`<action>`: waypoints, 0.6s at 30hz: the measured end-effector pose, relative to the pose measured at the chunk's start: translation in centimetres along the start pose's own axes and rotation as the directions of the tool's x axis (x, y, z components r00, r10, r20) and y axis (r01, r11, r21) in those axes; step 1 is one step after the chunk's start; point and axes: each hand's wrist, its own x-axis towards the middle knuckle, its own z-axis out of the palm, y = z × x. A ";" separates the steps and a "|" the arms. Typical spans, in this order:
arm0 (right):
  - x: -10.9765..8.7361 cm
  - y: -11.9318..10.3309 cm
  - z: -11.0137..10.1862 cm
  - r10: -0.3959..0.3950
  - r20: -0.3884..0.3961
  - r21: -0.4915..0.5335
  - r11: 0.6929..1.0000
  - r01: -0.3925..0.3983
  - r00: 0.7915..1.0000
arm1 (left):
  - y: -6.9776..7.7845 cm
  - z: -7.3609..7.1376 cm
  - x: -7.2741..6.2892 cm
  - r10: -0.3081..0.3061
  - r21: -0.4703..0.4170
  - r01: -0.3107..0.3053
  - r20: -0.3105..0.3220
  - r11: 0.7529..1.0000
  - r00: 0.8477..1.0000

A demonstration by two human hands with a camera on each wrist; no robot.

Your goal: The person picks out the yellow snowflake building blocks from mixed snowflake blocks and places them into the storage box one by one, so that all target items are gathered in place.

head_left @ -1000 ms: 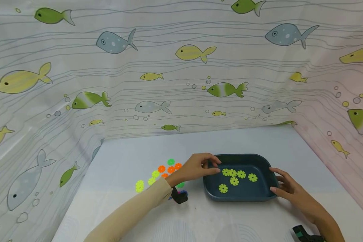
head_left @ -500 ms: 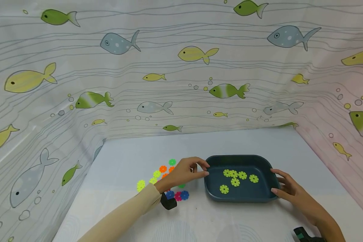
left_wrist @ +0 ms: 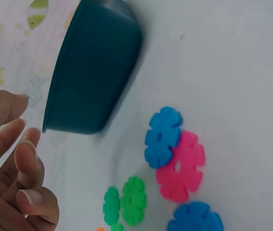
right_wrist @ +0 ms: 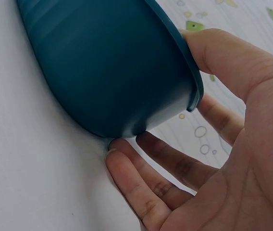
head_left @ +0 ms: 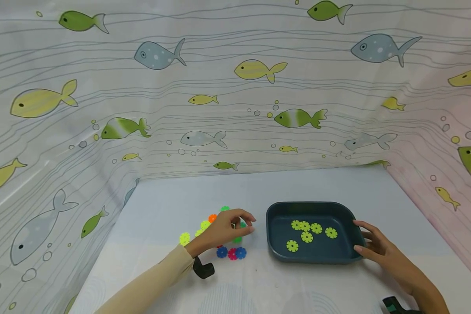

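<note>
A dark teal rectangular tray [head_left: 315, 257] stands on the right half of the table with several yellow flower-shaped discs [head_left: 307, 237] lying in it. My right hand [head_left: 382, 248] holds the tray's right end. In the right wrist view its thumb is at the rim and other fingers [right_wrist: 136, 187] lie against the outer wall. My left hand [head_left: 221, 226] hovers left of the tray, over a group of loose discs, fingers loosely bent and holding nothing. Blue discs [left_wrist: 163, 137], a pink disc [left_wrist: 181, 166] and green discs [left_wrist: 133, 201] lie below it in the left wrist view.
Yellow discs [head_left: 185, 239] and an orange disc [head_left: 212, 218] lie left of the left hand, which covers part of the group. The white table [head_left: 172, 192] ends at a fish-patterned curtain [head_left: 161, 100] at the back and sides.
My left hand has drawn back leftward from above the tray, past its left rim, to over the loose discs. The right hand stays at the tray's right end.
</note>
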 end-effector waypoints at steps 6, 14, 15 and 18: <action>0.1 0.1 0.1 0.001 -0.006 0.002 1.000 -0.001 1.000 | -0.9 -0.7 -1.6 -0.051 -0.011 0.051 -0.020 0.999 0.999; 0.1 0.0 0.1 0.002 0.005 0.024 1.000 -0.002 1.000 | -2.1 -2.0 -3.8 -0.121 -0.010 0.121 -0.049 0.993 0.991; 0.1 0.0 0.1 0.001 0.004 0.022 1.000 -0.001 1.000 | -2.2 -2.1 -4.0 -0.130 -0.009 0.130 -0.057 0.992 0.990; 0.1 0.1 0.0 0.000 0.002 0.018 1.000 0.000 1.000 | -2.6 -2.4 -4.7 -0.153 0.001 0.153 -0.082 0.988 0.985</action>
